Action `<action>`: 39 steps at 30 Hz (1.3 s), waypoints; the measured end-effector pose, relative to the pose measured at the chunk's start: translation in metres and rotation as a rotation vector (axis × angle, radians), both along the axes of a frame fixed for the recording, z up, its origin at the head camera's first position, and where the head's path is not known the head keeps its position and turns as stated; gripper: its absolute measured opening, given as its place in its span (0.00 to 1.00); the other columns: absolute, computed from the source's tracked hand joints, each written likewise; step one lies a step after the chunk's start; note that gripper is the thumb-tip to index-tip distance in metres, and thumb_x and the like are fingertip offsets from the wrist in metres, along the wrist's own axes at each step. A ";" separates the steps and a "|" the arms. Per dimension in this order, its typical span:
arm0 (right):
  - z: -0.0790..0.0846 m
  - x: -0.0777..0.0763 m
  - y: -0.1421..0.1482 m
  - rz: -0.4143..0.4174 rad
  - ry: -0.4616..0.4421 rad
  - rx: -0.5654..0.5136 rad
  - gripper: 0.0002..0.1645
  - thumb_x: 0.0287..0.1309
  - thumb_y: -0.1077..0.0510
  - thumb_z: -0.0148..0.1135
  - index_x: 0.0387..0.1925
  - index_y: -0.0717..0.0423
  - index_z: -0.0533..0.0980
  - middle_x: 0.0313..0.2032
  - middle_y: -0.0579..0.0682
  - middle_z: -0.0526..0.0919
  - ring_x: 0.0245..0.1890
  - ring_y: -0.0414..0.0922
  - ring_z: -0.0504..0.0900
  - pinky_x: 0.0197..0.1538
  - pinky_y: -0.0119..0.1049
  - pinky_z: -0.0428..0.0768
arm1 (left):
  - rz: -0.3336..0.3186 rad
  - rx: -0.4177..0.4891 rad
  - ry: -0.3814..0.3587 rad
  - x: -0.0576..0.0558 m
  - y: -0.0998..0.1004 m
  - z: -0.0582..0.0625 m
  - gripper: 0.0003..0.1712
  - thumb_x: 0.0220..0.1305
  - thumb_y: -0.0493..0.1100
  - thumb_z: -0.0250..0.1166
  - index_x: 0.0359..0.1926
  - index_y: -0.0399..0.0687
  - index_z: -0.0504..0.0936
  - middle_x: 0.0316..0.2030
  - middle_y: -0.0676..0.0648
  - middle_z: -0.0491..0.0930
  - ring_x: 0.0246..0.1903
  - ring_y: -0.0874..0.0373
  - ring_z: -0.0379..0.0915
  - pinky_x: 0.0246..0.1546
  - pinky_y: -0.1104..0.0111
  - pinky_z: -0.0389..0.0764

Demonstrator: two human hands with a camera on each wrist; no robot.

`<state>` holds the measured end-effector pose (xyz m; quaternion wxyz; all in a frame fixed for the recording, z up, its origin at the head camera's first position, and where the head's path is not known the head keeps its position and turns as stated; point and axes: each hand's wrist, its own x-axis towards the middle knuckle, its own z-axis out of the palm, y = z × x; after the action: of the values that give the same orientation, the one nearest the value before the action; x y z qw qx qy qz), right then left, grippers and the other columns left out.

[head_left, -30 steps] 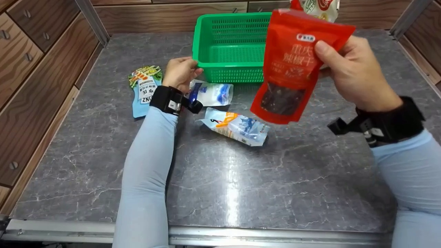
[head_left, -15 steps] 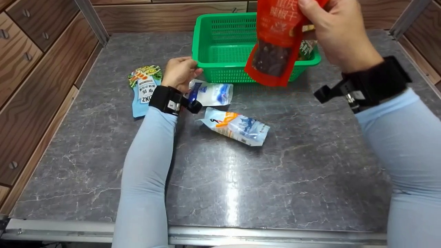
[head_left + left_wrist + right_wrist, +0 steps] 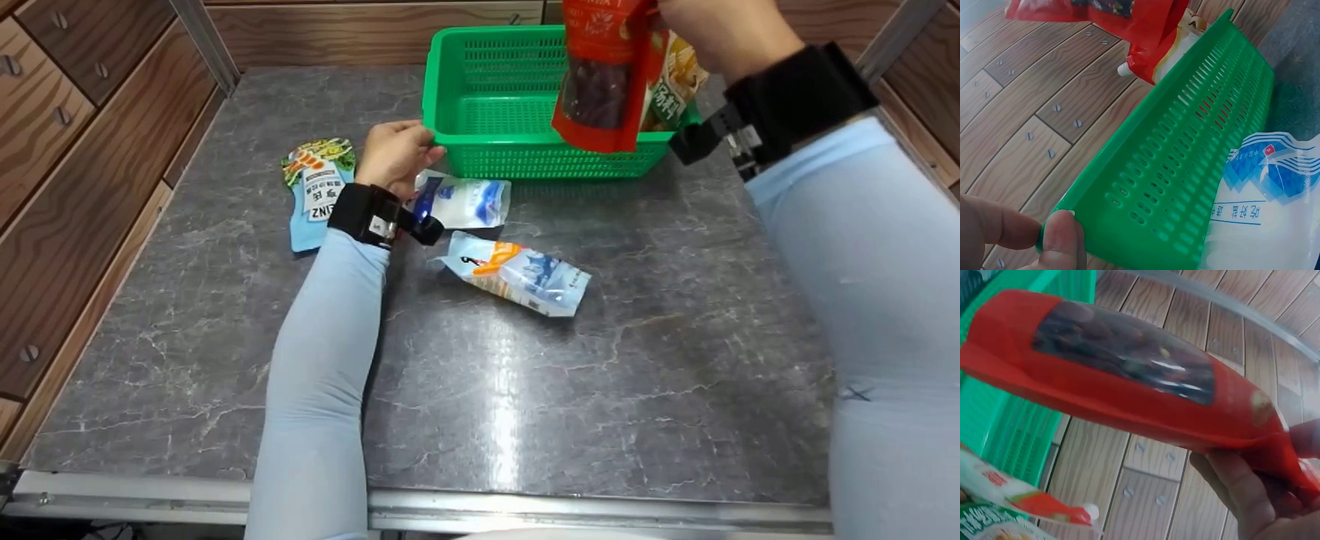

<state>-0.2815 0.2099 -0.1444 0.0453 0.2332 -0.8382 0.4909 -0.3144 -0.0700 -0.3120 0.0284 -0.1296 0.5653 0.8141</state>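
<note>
My right hand grips the top of a red pouch of dried chilies and holds it upright over the right part of a green plastic basket. In the right wrist view the pouch shows a clear window with dark contents. With thumb and finger my left hand pinches the basket's near left corner, seen closely in the left wrist view on the green rim. Behind the red pouch, other packets stand in the basket's right end, partly hidden. One has a white cap.
A white and blue salt bag lies in front of the basket by my left wrist. Nearer lies a light blue pouch. Left of my hand is a blue Heinz pouch. Wood-patterned panels border the grey table.
My right hand has carried the red pouch away from me, from in front of the basket to above its right part. The left hand keeps its place on the basket corner.
</note>
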 end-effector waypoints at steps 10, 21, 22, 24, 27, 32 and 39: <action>-0.013 -0.023 0.008 -0.126 0.070 0.140 0.24 0.63 0.48 0.49 0.59 0.49 0.64 0.47 0.44 0.71 0.45 0.38 0.70 0.55 0.35 0.69 | 0.011 -0.022 -0.030 0.002 -0.001 0.000 0.20 0.57 0.26 0.54 0.52 0.31 0.72 0.44 0.42 0.69 0.27 0.56 0.74 0.38 0.72 0.79; -0.037 -0.052 0.001 -0.454 0.113 0.399 0.29 0.67 0.46 0.38 0.66 0.49 0.58 0.59 0.56 0.66 0.55 0.50 0.68 0.59 0.39 0.68 | -0.004 -0.014 -0.003 0.004 0.006 -0.001 0.20 0.58 0.27 0.53 0.53 0.31 0.72 0.43 0.41 0.70 0.27 0.56 0.74 0.35 0.72 0.79; -0.039 -0.054 0.001 -0.465 0.110 0.405 0.29 0.67 0.45 0.38 0.66 0.49 0.58 0.59 0.55 0.66 0.55 0.50 0.68 0.59 0.38 0.68 | -0.003 -0.007 -0.001 0.004 0.006 -0.001 0.19 0.58 0.27 0.53 0.53 0.30 0.72 0.42 0.41 0.70 0.27 0.56 0.73 0.35 0.72 0.79; -0.042 -0.058 0.000 -0.484 0.110 0.395 0.30 0.66 0.44 0.39 0.66 0.49 0.57 0.59 0.54 0.66 0.55 0.49 0.68 0.59 0.37 0.69 | 0.001 -0.003 0.003 0.004 0.007 -0.001 0.19 0.58 0.26 0.53 0.52 0.29 0.72 0.42 0.41 0.71 0.27 0.56 0.73 0.34 0.72 0.79; -0.047 -0.061 0.001 -0.517 0.104 0.398 0.31 0.65 0.42 0.38 0.67 0.46 0.56 0.59 0.53 0.66 0.55 0.47 0.68 0.58 0.36 0.70 | 0.005 0.004 0.005 0.002 0.009 0.000 0.20 0.57 0.25 0.53 0.52 0.28 0.71 0.41 0.41 0.70 0.27 0.56 0.72 0.35 0.72 0.79; -0.055 -0.064 0.004 -0.560 0.076 0.403 0.30 0.64 0.46 0.40 0.65 0.49 0.59 0.58 0.53 0.66 0.55 0.45 0.66 0.57 0.36 0.69 | 0.004 0.005 -0.004 0.002 0.010 -0.001 0.20 0.57 0.26 0.53 0.53 0.27 0.70 0.40 0.42 0.68 0.28 0.56 0.72 0.35 0.72 0.79; -0.063 -0.067 0.009 -0.576 0.057 0.437 0.32 0.61 0.51 0.42 0.66 0.52 0.54 0.61 0.54 0.62 0.61 0.44 0.60 0.64 0.34 0.59 | 0.001 0.002 -0.016 0.002 0.013 0.000 0.21 0.56 0.25 0.54 0.53 0.27 0.71 0.42 0.42 0.68 0.30 0.56 0.71 0.38 0.71 0.79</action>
<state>-0.3485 0.2186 -0.2075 0.1540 0.0051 -0.9531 0.2607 -0.3128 -0.0571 -0.3117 0.0324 -0.1364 0.5643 0.8136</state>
